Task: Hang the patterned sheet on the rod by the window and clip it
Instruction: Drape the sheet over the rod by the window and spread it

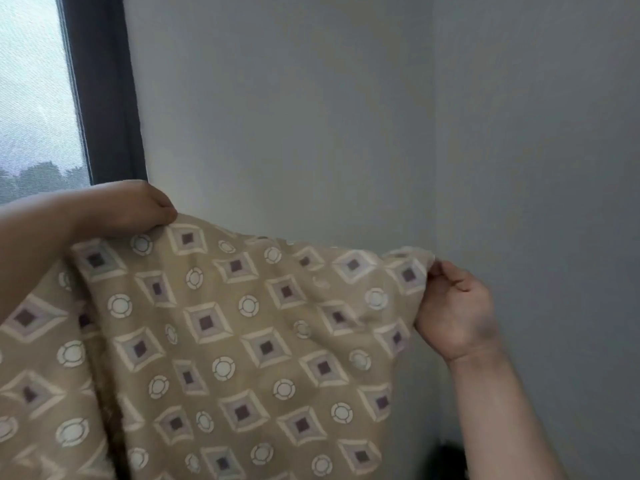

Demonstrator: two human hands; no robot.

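The patterned sheet [242,327] is tan with white-edged diamonds, purple squares and white circles. It hangs spread between my two hands and fills the lower left of the view. My left hand [138,209] grips its upper edge at the left, just in front of the window frame. My right hand [453,306] pinches the upper corner at the right, lower than the left hand, with its fingers curled round the cloth. No rod and no clip are in view; the sheet hides whatever lies below its top edge.
A window [34,98] with a dark frame [104,91] stands at the upper left. A plain pale wall [294,116] runs behind the sheet and meets a second wall at a corner [434,133]. A dark shape [450,459] shows at the bottom.
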